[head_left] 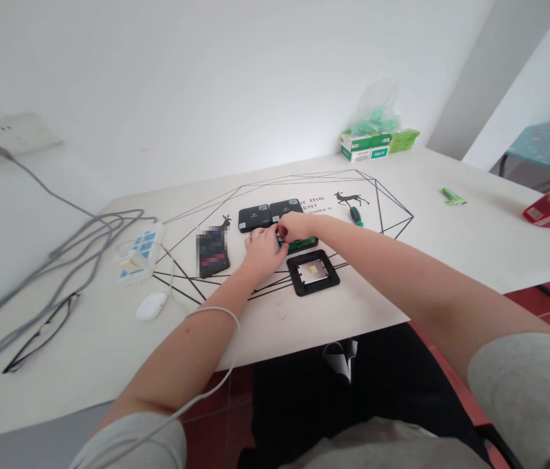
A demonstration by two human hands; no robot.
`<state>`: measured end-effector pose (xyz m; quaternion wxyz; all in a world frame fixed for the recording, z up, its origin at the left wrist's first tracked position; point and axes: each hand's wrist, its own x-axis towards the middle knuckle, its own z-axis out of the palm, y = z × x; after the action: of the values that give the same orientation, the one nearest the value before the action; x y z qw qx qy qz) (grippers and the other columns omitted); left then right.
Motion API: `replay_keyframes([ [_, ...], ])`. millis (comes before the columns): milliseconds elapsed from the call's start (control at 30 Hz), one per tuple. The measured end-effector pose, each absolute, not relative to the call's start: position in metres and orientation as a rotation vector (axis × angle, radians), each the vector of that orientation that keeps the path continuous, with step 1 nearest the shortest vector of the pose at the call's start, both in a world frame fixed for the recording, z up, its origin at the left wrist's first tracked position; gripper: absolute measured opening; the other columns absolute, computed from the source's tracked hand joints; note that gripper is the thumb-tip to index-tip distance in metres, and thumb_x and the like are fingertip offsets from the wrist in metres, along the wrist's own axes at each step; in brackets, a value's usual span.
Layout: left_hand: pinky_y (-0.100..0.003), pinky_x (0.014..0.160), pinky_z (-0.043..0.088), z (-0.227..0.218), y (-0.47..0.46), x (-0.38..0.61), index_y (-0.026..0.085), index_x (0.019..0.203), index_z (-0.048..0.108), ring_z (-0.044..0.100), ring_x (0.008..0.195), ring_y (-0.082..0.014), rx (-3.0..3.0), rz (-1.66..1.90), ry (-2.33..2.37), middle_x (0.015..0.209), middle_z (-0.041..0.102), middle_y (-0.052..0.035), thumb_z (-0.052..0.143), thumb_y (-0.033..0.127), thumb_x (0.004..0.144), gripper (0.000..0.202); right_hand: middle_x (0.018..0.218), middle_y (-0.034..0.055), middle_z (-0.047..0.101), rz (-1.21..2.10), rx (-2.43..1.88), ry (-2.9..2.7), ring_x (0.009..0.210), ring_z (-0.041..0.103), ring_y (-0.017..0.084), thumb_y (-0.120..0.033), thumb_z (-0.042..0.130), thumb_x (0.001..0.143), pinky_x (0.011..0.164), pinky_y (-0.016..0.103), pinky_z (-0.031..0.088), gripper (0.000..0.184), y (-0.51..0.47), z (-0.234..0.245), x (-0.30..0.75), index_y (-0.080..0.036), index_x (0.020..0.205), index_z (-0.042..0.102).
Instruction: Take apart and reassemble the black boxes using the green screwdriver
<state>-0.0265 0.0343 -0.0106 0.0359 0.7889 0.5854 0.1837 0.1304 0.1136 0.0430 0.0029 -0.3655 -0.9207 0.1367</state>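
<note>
Two bare hands close together, mid-frame, over a green circuit board in a dark case on the white surface. Left hand: fingers bent and nearly together, laid at the left end of the case; cannot tell if they clamp it. Right hand: fingers curled, tips pointing down at the left part of the board, right beside the left fingers. Cannot tell if the tips meet or pinch anything; the hand itself hides them.

Case sits just right of frame centre, lying flat, board side up. Left end covered by the hands; the part in view runs left to right, its right end slightly higher in the frame.

Just below it: a black square cover, inner face up, bearing a metal plate with a yellowish pad. Cover skewed, right-hand corner lower than the left.

Above the hands, two black boxes side by side, lying flat. Right of them, a green-and-black screwdriver, long axis slanting from upper left to lower right. Left of the hands, a dark flat item, blurred out, long axis running up the frame.
</note>
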Motion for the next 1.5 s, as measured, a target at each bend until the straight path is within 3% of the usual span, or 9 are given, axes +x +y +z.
replay_keyframes([
  [200,-0.053,0.113,0.035,-0.011,0.038,-0.025,0.018,0.149,0.049,0.05,0.138,-0.0383,2.363,0.534,1.835,0.145,0.065,-0.0167,0.066,0.048,0.093,0.065,0.083,0.0084,0.081,0.429,-1.186,-2.9,0.076,0.07,0.022,-0.014,0.071,0.068,0.069,0.028,0.046,0.025,0.119,0.043,0.126,-0.012,0.09,0.083],
  [467,-0.053,0.112,0.037,-0.012,0.039,-0.024,0.02,0.156,0.042,0.051,0.138,-0.0407,2.323,0.547,1.823,0.149,0.062,-0.0175,0.078,0.049,0.085,0.085,0.08,0.005,0.076,0.501,-1.162,-2.775,0.071,0.064,0.018,-0.02,0.072,0.064,0.064,0.027,0.044,0.02,0.125,0.033,0.13,-0.014,0.082,0.078],
  [700,-0.056,0.112,0.039,-0.015,0.042,-0.027,0.022,0.153,0.048,0.056,0.134,-0.04,2.268,0.696,1.769,0.145,0.066,-0.0148,0.079,0.048,0.085,0.079,0.07,-0.0006,0.069,0.685,-1.133,-2.72,0.064,0.057,0.013,-0.019,0.071,0.066,0.06,0.026,0.042,0.008,0.129,0.035,0.133,-0.016,0.074,0.073],
  [833,-0.057,0.115,0.036,-0.016,0.042,-0.027,0.021,0.15,0.05,0.059,0.133,-0.0391,2.215,0.781,1.745,0.137,0.071,-0.0142,0.081,0.048,0.084,0.077,0.077,-0.0002,0.072,0.713,-1.131,-2.661,0.07,0.06,0.013,-0.024,0.073,0.076,0.064,0.024,0.043,0.01,0.122,0.045,0.15,-0.015,0.08,0.075],
  [967,-0.059,0.118,0.034,-0.016,0.04,-0.025,0.022,0.148,0.049,0.06,0.134,-0.0371,2.123,0.859,1.721,0.131,0.074,-0.0129,0.083,0.046,0.082,0.078,0.073,0.0035,0.072,0.473,-1.5,-2.093,0.068,0.062,0.014,-0.036,0.072,0.089,0.064,0.025,0.042,0.022,0.104,0.043,0.186,-0.016,0.078,0.07],
  [1100,-0.057,0.117,0.037,-0.017,0.037,-0.022,0.021,0.147,0.049,0.062,0.132,-0.0352,2.061,0.891,1.696,0.131,0.074,-0.0128,0.086,0.044,0.079,0.081,0.057,0.0019,0.066,1.14,-1.592,-1.538,0.045,0.06,0.014,-0.036,0.065,0.098,0.045,0.024,0.04,0.023,0.082,0.023,0.21,-0.018,0.084,0.061],
  [1233,-0.056,0.117,0.038,-0.017,0.034,-0.022,0.021,0.147,0.048,0.063,0.132,-0.0344,2.021,0.895,1.699,0.131,0.073,-0.0135,0.084,0.045,0.081,0.079,0.055,-0.0024,0.064,1.373,-1.468,-1.366,0.046,0.064,0.014,-0.024,0.072,0.096,0.042,0.02,0.046,0.013,0.072,0.009,0.206,-0.019,0.096,0.059],
  [1367,-0.057,0.118,0.037,-0.015,0.031,-0.023,0.021,0.147,0.047,0.064,0.131,-0.0346,2.029,0.84,1.708,0.132,0.072,-0.0137,0.084,0.045,0.081,0.079,0.06,-0.0015,0.067,1.541,-1.376,-1.225,0.049,0.064,0.011,-0.008,0.078,0.088,0.048,0.019,0.054,0.026,0.074,0.009,0.202,-0.016,0.105,0.06],
  [1500,-0.062,0.12,0.033,-0.015,0.029,-0.022,0.023,0.149,0.046,0.06,0.137,-0.0376,2.111,0.758,1.698,0.137,0.07,-0.0155,0.088,0.047,0.076,0.088,0.062,-0.0014,0.065,1.614,-1.265,-1.136,0.047,0.057,0.007,-0.005,0.073,0.087,0.045,0.015,0.047,0.019,0.084,0.015,0.218,-0.01,0.105,0.067],
])
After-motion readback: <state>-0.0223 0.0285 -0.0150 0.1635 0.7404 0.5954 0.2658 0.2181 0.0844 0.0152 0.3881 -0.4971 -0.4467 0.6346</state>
